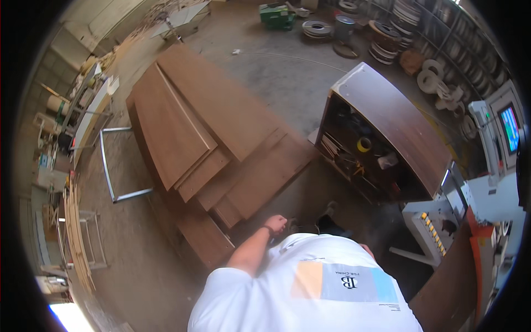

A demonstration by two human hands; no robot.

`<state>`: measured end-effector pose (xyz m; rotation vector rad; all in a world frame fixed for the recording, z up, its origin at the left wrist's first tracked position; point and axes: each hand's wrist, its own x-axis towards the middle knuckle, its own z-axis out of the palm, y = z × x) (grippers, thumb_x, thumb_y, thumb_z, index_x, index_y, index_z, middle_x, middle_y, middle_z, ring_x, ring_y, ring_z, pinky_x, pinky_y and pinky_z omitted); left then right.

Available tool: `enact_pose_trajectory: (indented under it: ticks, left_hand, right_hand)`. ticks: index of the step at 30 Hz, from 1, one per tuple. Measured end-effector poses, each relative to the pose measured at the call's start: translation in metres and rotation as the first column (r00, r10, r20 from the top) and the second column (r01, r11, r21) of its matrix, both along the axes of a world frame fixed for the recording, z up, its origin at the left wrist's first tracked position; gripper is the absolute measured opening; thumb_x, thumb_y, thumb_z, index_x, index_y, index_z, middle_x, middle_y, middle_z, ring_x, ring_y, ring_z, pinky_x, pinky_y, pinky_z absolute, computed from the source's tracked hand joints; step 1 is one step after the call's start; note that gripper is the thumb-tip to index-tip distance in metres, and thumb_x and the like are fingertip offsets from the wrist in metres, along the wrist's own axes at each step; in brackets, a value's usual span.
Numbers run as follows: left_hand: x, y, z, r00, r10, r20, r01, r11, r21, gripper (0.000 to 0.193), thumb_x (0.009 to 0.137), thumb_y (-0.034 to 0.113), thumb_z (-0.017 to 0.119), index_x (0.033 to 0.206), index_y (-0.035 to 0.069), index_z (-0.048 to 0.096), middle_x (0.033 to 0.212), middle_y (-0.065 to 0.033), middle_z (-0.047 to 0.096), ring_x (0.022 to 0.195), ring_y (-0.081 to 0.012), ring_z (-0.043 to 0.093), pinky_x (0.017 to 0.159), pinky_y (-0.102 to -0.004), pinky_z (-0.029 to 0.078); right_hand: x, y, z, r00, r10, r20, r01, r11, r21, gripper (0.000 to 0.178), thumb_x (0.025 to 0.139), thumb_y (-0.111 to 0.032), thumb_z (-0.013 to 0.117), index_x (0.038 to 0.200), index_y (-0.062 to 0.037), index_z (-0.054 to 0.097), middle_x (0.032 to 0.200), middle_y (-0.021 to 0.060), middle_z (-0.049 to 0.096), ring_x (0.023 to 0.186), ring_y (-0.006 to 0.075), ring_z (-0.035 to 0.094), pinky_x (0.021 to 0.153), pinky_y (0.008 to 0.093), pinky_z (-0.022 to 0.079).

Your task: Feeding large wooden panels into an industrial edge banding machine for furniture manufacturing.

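My left hand (pixel 276 223), with a dark band at the wrist, hangs in front of my body with its fingers curled in. Nothing shows in it. It is nearest to the close end of a stack of brown wood panels (pixel 188 105), but apart from it. The panels lie in uneven layers, with several smaller boards (pixel 260 182) stepping out at the near right. Of my right arm only a sliver of skin shows at the edge of my white shirt; the right hand is hidden behind my body.
Right of the stack stands a dark brown cabinet (pixel 398 127), its open shelf holding a yellow tape roll (pixel 363 144) and loose tools. A machine with a screen (pixel 508 128) is at far right. A metal frame (pixel 105 166) stands left; edge-banding rolls (pixel 317 29) sit behind.
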<state>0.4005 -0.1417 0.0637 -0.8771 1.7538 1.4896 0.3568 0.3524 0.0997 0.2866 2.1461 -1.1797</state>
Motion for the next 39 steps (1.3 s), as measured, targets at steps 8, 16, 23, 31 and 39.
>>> enact_pose_trajectory:
  ticks: [8, 16, 23, 31, 39]
  left_hand:
    - [-0.007, 0.011, 0.008, 0.945, 0.325, 0.028, -0.323, 0.945, -0.058, 0.028, 0.098, 0.028, 0.052, 0.102, 0.004, 0.064, 0.082, -0.0060, 0.065, 0.060, -0.0128, 0.058, 0.048, -0.0283, 0.046]
    - [-0.045, 0.026, -0.006, 0.771, 0.636, 0.014, -0.635, 0.768, 0.078, 0.038, 0.098, 0.033, 0.051, 0.124, 0.005, 0.054, 0.109, -0.0148, 0.066, 0.091, -0.0241, 0.065, 0.074, -0.0360, 0.054]
    - [-0.077, -0.039, -0.005, 0.448, 0.894, 0.017, -0.851, 0.421, 0.314, 0.026, 0.096, 0.026, 0.056, 0.113, 0.006, 0.056, 0.092, -0.0136, 0.067, 0.074, -0.0225, 0.066, 0.059, -0.0340, 0.054]
    - [-0.152, -0.181, -0.041, -0.018, 0.999, 0.050, -0.891, -0.039, 0.451, 0.041, 0.098, 0.039, 0.054, 0.109, -0.001, 0.049, 0.095, -0.0130, 0.066, 0.085, -0.0257, 0.067, 0.075, -0.0400, 0.057]
    - [-0.195, -0.254, -0.086, -0.219, 0.967, 0.129, -0.872, -0.253, 0.419, 0.066, 0.099, 0.047, 0.048, 0.122, -0.014, 0.039, 0.107, -0.0283, 0.061, 0.091, -0.0337, 0.066, 0.075, -0.0421, 0.059]
  right_hand:
    - [-0.172, -0.032, -0.036, 0.948, 0.317, 0.030, -0.317, 0.948, 0.013, 0.028, 0.090, -0.026, 0.065, 0.101, -0.0003, 0.072, 0.103, 0.0169, 0.070, 0.095, 0.0287, 0.066, 0.084, 0.0355, 0.051]
    - [-0.263, -0.069, 0.040, 0.804, 0.591, 0.070, -0.580, 0.751, 0.316, 0.028, 0.087, -0.028, 0.070, 0.093, -0.0013, 0.074, 0.085, 0.0156, 0.071, 0.077, 0.0251, 0.067, 0.074, 0.0330, 0.052]
    - [-0.296, -0.094, 0.038, 0.873, 0.476, 0.106, -0.488, 0.856, 0.173, 0.031, 0.086, -0.030, 0.071, 0.085, 0.0004, 0.072, 0.074, 0.0098, 0.069, 0.067, 0.0181, 0.062, 0.067, 0.0319, 0.049]
    - [-0.335, -0.134, 0.047, 0.900, 0.397, 0.183, -0.429, 0.881, 0.201, 0.028, 0.088, -0.027, 0.068, 0.085, 0.0008, 0.070, 0.073, 0.0037, 0.066, 0.067, 0.0127, 0.059, 0.064, 0.0291, 0.048]
    - [-0.366, -0.207, 0.091, 0.967, 0.243, 0.079, -0.251, 0.962, 0.109, 0.026, 0.091, -0.026, 0.067, 0.088, -0.0005, 0.069, 0.072, 0.0014, 0.064, 0.066, 0.0100, 0.058, 0.062, 0.0257, 0.046]
